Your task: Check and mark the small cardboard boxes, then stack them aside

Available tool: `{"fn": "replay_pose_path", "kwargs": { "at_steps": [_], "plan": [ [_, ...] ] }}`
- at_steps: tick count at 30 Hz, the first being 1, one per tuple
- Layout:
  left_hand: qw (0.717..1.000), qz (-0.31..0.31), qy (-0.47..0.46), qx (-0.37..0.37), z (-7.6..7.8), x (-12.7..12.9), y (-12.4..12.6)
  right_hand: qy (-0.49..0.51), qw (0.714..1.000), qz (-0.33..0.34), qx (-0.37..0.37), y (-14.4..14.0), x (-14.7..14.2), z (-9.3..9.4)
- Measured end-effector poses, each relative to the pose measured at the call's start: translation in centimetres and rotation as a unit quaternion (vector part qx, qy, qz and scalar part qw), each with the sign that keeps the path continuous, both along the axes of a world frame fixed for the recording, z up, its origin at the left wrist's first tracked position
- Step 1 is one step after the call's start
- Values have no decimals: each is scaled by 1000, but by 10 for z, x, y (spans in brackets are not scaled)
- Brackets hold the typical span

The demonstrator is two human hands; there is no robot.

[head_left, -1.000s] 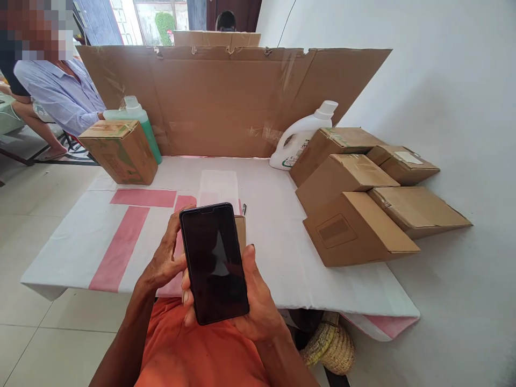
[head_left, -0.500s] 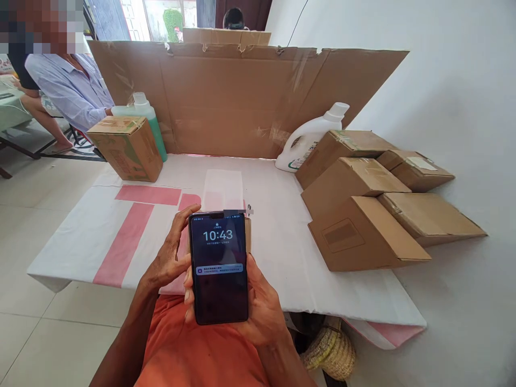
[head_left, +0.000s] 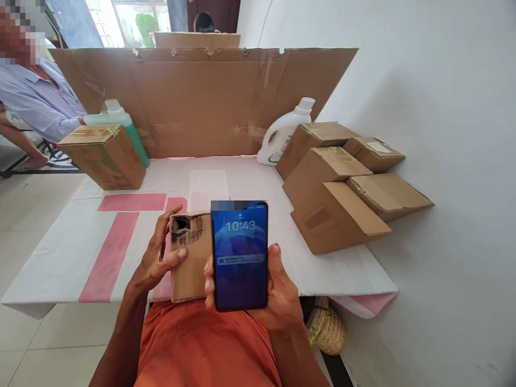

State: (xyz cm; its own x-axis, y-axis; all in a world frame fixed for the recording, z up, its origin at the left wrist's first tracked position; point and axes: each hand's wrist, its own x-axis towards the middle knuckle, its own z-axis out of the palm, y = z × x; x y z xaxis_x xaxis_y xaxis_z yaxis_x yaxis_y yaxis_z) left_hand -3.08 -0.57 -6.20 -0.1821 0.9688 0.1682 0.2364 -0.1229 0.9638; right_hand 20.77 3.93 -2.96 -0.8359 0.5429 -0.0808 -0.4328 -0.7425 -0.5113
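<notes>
A smartphone (head_left: 241, 269) with a lit lock screen reading 10:43 is gripped in my right hand (head_left: 282, 293), its fingers wrapped round the lower part. My left hand (head_left: 157, 260) holds a small flat cardboard box (head_left: 189, 274) by its left side, thumb on the face and fingers along the edge. Near the box's top left corner is a dark hole with black scribbled marks around it. The phone covers the box's right part. Both are above the front edge of the cloth-covered table (head_left: 258, 215).
Several cardboard boxes (head_left: 342, 215) and a white jug (head_left: 284, 134) stand at the right, by the wall. At the left are a carton (head_left: 102, 158) and a green bottle (head_left: 137, 142). A cardboard panel (head_left: 201, 102) stands behind. A person (head_left: 36, 97) sits at far left.
The phone has moved right, off the cardboard box, which now shows in my left hand. Its screen has brightened to blue. The whole view has shifted to the right.
</notes>
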Motion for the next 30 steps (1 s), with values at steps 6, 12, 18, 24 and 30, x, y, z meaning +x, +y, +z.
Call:
{"fn": "replay_pose_path", "kwargs": {
  "at_steps": [6, 12, 18, 24, 30],
  "plan": [
    [1000, 6, -13, -11, 1, 2, 4, -205, 951, -218, 82, 63, 37, -45],
    [1000, 3, -6, -8, -2, 1, 5, -536, 763, -309, 187, 120, 44, -131],
    [1000, 14, -23, 7, -3, 0, 9, -633, 655, -311, 271, 126, 49, -152],
    [1000, 24, -16, 10, -7, -2, 10, -698, 566, -278, 339, 129, 49, -149],
    [997, 60, -45, 36, -21, -4, 9, -714, 515, -288, 377, 109, 45, -139]
  ]
}}
